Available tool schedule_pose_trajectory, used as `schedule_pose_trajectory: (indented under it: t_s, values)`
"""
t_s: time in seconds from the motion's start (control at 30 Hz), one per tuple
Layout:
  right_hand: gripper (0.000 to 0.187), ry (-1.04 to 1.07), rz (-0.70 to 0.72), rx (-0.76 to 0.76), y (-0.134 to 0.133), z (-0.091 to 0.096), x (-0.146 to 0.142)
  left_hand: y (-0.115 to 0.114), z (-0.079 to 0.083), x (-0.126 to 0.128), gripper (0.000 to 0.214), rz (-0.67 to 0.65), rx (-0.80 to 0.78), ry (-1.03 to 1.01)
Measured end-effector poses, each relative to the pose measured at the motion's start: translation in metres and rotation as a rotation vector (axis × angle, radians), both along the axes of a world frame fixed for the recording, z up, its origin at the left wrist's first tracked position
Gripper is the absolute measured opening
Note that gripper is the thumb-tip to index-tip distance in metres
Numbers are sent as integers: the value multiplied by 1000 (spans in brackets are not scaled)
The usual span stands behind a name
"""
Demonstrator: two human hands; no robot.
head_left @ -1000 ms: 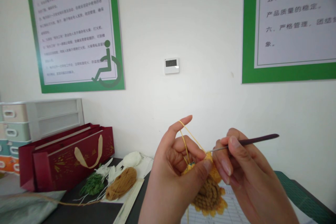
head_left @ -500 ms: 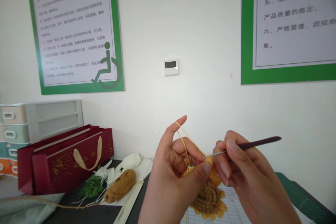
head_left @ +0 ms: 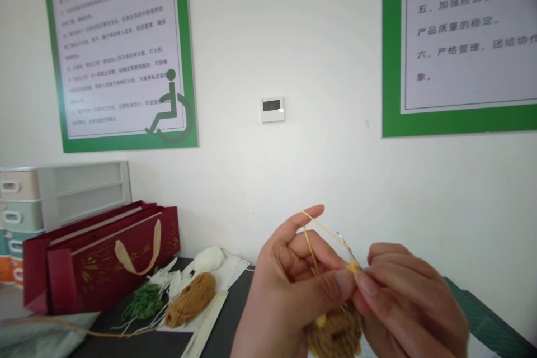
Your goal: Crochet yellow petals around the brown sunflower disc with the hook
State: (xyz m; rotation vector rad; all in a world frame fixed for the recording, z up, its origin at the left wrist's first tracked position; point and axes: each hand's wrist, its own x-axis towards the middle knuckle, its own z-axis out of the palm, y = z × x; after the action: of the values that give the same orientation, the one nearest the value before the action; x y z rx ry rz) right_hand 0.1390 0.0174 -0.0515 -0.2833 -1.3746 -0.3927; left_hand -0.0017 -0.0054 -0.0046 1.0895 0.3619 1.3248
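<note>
My left hand pinches a crocheted flower between thumb and fingers; it has a brown centre and yellow petals. A strand of yellow yarn loops over my raised left index finger and runs down to the work. My right hand is closed on a crochet hook, whose metal tip pokes up through the yellow stitches. Its dark handle is hidden behind my right fingers. Both hands meet at the flower's top edge, and they cover much of the petals.
On the dark table at left lie a brown yarn skein, green yarn and white yarn. Behind stand a dark red gift bag and a drawer unit. A green mat lies at right.
The hook has swung from pointing left, handle in sight, to tip upward through the stitches. My left hand has shifted right and slightly down, and the flower has turned, blurred.
</note>
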Motion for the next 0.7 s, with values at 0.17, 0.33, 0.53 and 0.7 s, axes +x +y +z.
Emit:
schedule_pose_trajectory:
  t_s: [0.17, 0.33, 0.53, 0.7]
  values:
    - [13, 59, 427, -122, 10, 4, -12, 8, 1, -8, 79, -179, -83, -64]
    - [8, 88, 702, -285, 11, 8, -16, 4, 6, -13, 75, -143, -7, -51]
    - [12, 124, 793, -406, 5, 11, -15, 3, 6, -16, 73, -130, 51, -12]
    - [15, 134, 836, -445, 4, 12, -15, 3, 6, -17, 76, -138, 79, -8]
